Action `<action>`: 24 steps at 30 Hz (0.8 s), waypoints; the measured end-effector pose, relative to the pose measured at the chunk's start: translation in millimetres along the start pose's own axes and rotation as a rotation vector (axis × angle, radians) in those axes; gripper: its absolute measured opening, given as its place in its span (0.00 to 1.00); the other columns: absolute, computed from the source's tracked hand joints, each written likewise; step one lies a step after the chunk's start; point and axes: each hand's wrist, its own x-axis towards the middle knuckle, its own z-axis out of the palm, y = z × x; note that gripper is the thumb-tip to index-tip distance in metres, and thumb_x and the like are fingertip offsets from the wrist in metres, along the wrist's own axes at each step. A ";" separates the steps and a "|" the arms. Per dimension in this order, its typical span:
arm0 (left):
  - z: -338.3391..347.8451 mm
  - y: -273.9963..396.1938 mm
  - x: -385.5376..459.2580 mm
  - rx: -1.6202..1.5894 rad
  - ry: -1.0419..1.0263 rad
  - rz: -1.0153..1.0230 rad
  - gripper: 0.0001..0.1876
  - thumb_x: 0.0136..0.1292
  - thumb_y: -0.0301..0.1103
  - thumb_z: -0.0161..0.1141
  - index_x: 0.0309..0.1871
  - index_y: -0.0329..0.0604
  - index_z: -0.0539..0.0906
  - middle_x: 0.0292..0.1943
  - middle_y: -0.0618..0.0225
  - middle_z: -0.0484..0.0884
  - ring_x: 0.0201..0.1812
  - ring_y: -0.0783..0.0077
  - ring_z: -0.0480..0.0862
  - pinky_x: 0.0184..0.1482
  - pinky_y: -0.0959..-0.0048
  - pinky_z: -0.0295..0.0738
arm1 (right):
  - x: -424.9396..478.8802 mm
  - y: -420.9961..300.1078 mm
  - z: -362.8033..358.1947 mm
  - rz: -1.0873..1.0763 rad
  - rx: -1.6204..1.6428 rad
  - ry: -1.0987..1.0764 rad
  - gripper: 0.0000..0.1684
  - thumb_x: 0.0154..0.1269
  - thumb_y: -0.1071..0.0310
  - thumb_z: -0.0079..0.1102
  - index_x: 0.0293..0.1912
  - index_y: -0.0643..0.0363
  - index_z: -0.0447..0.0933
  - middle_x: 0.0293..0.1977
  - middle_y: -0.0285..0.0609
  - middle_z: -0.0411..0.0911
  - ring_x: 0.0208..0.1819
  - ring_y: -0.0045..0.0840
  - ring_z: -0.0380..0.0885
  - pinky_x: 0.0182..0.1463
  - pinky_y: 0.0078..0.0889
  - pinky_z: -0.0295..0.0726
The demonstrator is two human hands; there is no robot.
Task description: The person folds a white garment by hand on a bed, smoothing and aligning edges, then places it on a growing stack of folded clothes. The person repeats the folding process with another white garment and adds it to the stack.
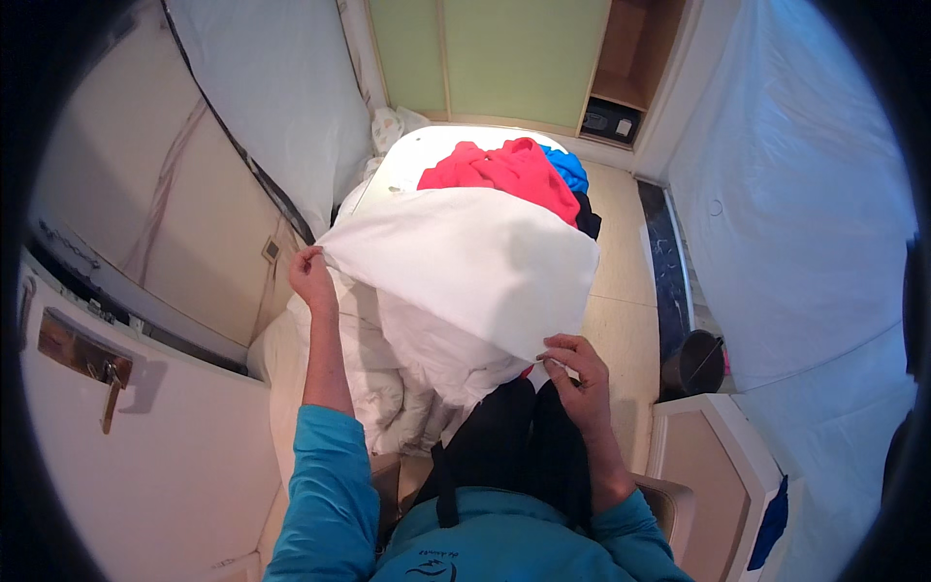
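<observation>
A white cloth (465, 254) is stretched between my two hands, over the near part of a white table and above my lap. My left hand (313, 276) pinches its left corner. With thumb and fingers, my right hand (578, 371) grips its near right edge. Part of the cloth hangs in folds below the taut edge. Just beyond it lies a red garment (502, 171) on the white tabletop (400, 160). A blue garment (567, 169) and a black one (588, 217) show at the table's right edge, partly hidden by the red one.
Cream bedding (371, 400) is heaped beside my legs on the left. A white door (167, 451) with a metal handle stands at the left. On the right are a dark bucket (694, 364) and plastic sheeting (793, 204). Behind the table stands a green sliding-door wardrobe (509, 58).
</observation>
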 end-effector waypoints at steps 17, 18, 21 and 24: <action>66.3 158.5 -238.8 0.169 -0.733 0.341 0.24 0.47 0.25 0.67 0.50 0.38 0.75 0.50 0.51 0.72 0.54 0.51 0.73 0.57 0.62 0.69 | 35.8 49.4 -9.5 0.332 0.228 0.449 0.18 0.66 0.70 0.56 0.53 0.65 0.72 0.44 0.43 0.77 0.44 0.24 0.78 0.48 0.25 0.76; 68.8 160.3 -249.1 0.184 -0.765 0.338 0.24 0.46 0.25 0.67 0.51 0.38 0.75 0.50 0.51 0.72 0.53 0.50 0.73 0.56 0.62 0.70 | 46.5 55.1 -12.7 0.418 0.328 0.451 0.18 0.66 0.69 0.56 0.53 0.66 0.72 0.44 0.43 0.77 0.44 0.23 0.78 0.48 0.25 0.76; 80.7 165.3 -271.8 0.182 -0.851 0.325 0.26 0.46 0.27 0.69 0.51 0.38 0.75 0.50 0.49 0.72 0.53 0.48 0.74 0.55 0.61 0.70 | 72.8 80.9 -17.3 0.610 0.557 0.440 0.21 0.65 0.67 0.58 0.55 0.66 0.71 0.42 0.44 0.78 0.42 0.22 0.79 0.46 0.23 0.77; 91.9 161.8 -277.1 0.150 -0.914 0.318 0.28 0.45 0.29 0.70 0.52 0.37 0.73 0.52 0.48 0.71 0.53 0.45 0.73 0.55 0.58 0.70 | 90.6 100.7 -15.5 0.632 0.760 0.316 0.24 0.64 0.68 0.59 0.58 0.64 0.68 0.40 0.41 0.79 0.39 0.20 0.78 0.42 0.21 0.76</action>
